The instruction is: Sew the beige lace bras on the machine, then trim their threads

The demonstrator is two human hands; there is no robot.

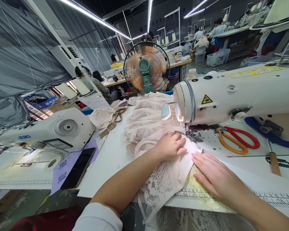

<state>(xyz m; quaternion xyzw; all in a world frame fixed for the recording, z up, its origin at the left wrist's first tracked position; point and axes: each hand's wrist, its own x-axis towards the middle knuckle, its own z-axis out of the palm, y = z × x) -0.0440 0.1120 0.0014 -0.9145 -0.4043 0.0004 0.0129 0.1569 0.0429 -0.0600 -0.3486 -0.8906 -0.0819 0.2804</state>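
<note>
Head view: touching pale lacy cloth (178, 170) with unclenched left hand (170, 146) and flat right hand (214, 173), near white sewing machine (216, 99).

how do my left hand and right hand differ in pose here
The left hand has bent fingers, while the right hand has straighter ones. The left hand's fingers point toward the picture's right; the right hand's point up and left. The left hand lies on the pale fabric; the right hand's fingertips are at its edge. Both are palm down.
</note>
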